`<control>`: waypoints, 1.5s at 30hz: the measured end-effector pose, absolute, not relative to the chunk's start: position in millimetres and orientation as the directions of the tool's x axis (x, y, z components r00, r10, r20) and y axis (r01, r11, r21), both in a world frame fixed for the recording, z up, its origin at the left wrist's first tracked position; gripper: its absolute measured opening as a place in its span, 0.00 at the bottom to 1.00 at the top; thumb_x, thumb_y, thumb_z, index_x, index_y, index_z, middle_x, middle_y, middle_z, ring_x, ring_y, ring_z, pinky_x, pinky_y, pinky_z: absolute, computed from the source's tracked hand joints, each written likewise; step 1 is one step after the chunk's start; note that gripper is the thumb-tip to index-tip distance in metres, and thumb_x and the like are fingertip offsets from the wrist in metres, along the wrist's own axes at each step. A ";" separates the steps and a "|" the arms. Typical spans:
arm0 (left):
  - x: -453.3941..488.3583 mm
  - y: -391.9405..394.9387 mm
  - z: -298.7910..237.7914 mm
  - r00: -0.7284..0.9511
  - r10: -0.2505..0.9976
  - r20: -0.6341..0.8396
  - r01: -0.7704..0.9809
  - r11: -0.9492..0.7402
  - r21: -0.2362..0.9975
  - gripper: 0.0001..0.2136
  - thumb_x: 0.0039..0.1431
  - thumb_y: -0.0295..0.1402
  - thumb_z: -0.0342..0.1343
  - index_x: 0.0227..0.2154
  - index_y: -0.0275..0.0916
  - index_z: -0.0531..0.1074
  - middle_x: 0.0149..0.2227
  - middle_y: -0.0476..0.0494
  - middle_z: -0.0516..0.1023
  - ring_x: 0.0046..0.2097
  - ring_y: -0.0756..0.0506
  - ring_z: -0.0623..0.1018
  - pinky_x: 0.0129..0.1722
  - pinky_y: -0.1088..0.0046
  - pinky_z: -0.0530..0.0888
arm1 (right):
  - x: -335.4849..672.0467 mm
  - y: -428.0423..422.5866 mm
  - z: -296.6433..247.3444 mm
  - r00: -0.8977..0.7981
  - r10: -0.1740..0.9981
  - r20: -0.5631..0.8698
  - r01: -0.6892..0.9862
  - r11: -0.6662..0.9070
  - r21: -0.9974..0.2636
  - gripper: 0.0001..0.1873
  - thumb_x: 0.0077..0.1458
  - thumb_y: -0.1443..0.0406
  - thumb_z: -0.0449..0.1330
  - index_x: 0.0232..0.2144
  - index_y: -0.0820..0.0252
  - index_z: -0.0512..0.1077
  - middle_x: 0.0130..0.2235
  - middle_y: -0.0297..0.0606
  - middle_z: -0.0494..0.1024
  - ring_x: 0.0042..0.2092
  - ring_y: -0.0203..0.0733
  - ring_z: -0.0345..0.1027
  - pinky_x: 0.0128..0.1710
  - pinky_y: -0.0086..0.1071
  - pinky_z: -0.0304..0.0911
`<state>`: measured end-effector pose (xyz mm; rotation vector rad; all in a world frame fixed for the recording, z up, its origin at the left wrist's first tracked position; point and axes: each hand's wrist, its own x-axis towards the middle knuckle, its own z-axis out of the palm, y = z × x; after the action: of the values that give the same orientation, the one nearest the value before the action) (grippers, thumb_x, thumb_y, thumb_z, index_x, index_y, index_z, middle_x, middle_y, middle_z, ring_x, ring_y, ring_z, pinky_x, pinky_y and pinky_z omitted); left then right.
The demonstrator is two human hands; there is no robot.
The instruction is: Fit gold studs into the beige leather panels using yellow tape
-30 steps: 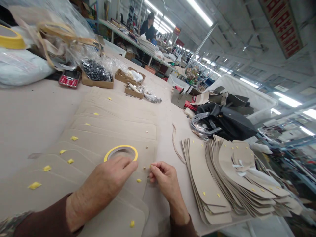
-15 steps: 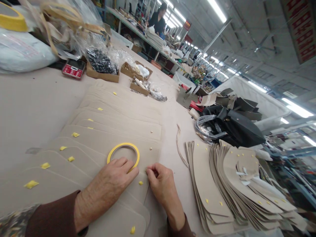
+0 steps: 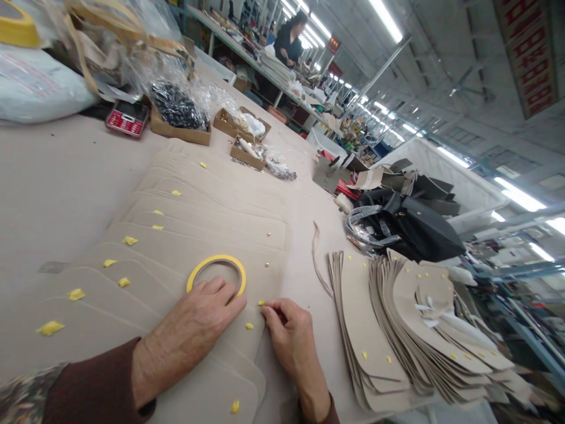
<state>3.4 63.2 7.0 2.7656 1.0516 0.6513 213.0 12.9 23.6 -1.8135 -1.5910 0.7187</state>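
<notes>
My left hand [image 3: 198, 321] rests on the overlapping beige panels [image 3: 216, 232], its fingers closed over the near rim of a roll of yellow tape [image 3: 242, 274]. Just to its right, my right hand [image 3: 291, 330] pinches at a small piece of yellow tape [image 3: 261, 303] by the panel's right edge. Another yellow tape piece [image 3: 249, 326] lies on the panel between the hands. Several more tape bits dot the panels to the left. Small metal studs [image 3: 267, 265] show near the right edge of the upper panels.
Fanned stacks of beige panels [image 3: 379, 335] lie to the right, with a black handbag [image 3: 419, 227] behind them. A cord [image 3: 316, 253] lies between. At the back are a red calculator [image 3: 128, 119], a box of black parts [image 3: 180, 132] and plastic bags. A person [image 3: 289, 44] stands far off.
My right fingertips have shifted slightly, and a yellow tape piece now shows at them. The left hand stays on the tape roll. The whole view has drifted slightly.
</notes>
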 end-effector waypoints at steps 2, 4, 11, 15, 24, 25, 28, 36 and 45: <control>3.3 63.8 8.5 0.672 0.659 0.338 0.603 -0.752 0.268 0.11 0.62 0.16 0.52 0.35 0.41 0.71 0.35 0.45 0.74 0.37 0.40 0.69 0.38 0.62 0.64 | 206.8 13.8 23.4 0.121 0.990 0.076 0.757 -0.042 -0.652 0.11 0.62 0.65 0.59 0.31 0.58 0.81 0.32 0.40 0.84 0.34 0.43 0.77 0.36 0.32 0.66; 3.3 64.1 10.0 0.677 0.660 0.325 0.598 -0.751 0.281 0.12 0.62 0.16 0.51 0.35 0.41 0.72 0.36 0.45 0.74 0.37 0.40 0.70 0.38 0.61 0.65 | 201.2 16.4 22.5 0.121 0.987 0.109 0.819 -0.037 -0.572 0.11 0.62 0.66 0.59 0.30 0.59 0.80 0.31 0.40 0.83 0.32 0.43 0.76 0.35 0.32 0.64; 0.5 63.5 13.1 0.674 0.629 0.388 0.557 -0.778 0.292 0.13 0.62 0.17 0.48 0.34 0.41 0.72 0.33 0.45 0.74 0.34 0.40 0.71 0.36 0.62 0.68 | 191.5 25.5 30.1 0.070 0.995 0.065 0.874 -0.030 -0.484 0.09 0.57 0.74 0.61 0.32 0.59 0.81 0.31 0.37 0.82 0.32 0.41 0.75 0.34 0.29 0.62; -6.1 67.2 12.9 0.596 0.643 0.481 0.500 -0.766 0.404 0.14 0.68 0.20 0.44 0.39 0.41 0.72 0.33 0.47 0.75 0.34 0.44 0.75 0.36 0.69 0.72 | 196.5 22.9 44.0 0.027 0.996 -0.086 0.823 -0.071 -0.563 0.10 0.54 0.75 0.63 0.27 0.59 0.81 0.28 0.35 0.82 0.31 0.39 0.74 0.33 0.27 0.61; -7.9 68.3 13.5 0.541 0.583 0.605 0.414 -0.812 0.412 0.20 0.76 0.33 0.44 0.68 0.41 0.58 0.55 0.41 0.82 0.54 0.47 0.82 0.56 0.75 0.77 | 193.7 10.4 51.9 -0.033 0.953 0.300 0.590 0.261 -0.764 0.10 0.63 0.70 0.60 0.44 0.60 0.81 0.36 0.39 0.83 0.36 0.40 0.76 0.39 0.29 0.69; -7.3 67.5 12.6 0.545 0.576 0.609 0.423 -0.816 0.393 0.20 0.76 0.33 0.43 0.67 0.40 0.58 0.55 0.40 0.82 0.53 0.47 0.83 0.55 0.76 0.77 | 190.5 10.5 50.9 -0.067 0.930 0.362 0.596 0.328 -0.733 0.11 0.64 0.70 0.59 0.45 0.60 0.80 0.37 0.40 0.83 0.37 0.41 0.76 0.40 0.30 0.70; -6.2 64.9 10.4 0.562 0.548 0.619 0.435 -0.833 0.342 0.18 0.77 0.33 0.42 0.64 0.39 0.60 0.51 0.40 0.84 0.50 0.47 0.84 0.50 0.77 0.79 | 183.4 12.2 46.5 -0.167 0.861 0.481 0.623 0.470 -0.625 0.11 0.66 0.71 0.56 0.43 0.58 0.78 0.39 0.43 0.84 0.40 0.42 0.77 0.43 0.32 0.71; -7.1 61.0 21.9 0.625 0.568 0.535 0.361 -0.818 0.447 0.11 0.73 0.26 0.42 0.48 0.41 0.69 0.38 0.48 0.83 0.36 0.48 0.84 0.34 0.78 0.77 | 176.8 10.2 33.0 -0.173 0.797 0.579 0.738 0.494 -0.460 0.12 0.61 0.74 0.53 0.33 0.56 0.73 0.27 0.36 0.77 0.29 0.40 0.72 0.30 0.30 0.66; 3.9 64.1 24.3 0.629 0.646 0.433 0.477 -0.760 0.441 0.13 0.66 0.21 0.42 0.34 0.43 0.69 0.29 0.50 0.71 0.28 0.48 0.72 0.28 0.72 0.65 | 167.5 10.7 33.2 0.182 0.904 0.386 0.586 0.216 -0.781 0.09 0.57 0.69 0.57 0.28 0.58 0.77 0.25 0.35 0.78 0.25 0.36 0.70 0.27 0.28 0.65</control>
<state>3.9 64.1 24.3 2.5691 0.9088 0.8474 167.5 10.7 33.2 -1.4749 -1.5087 0.4081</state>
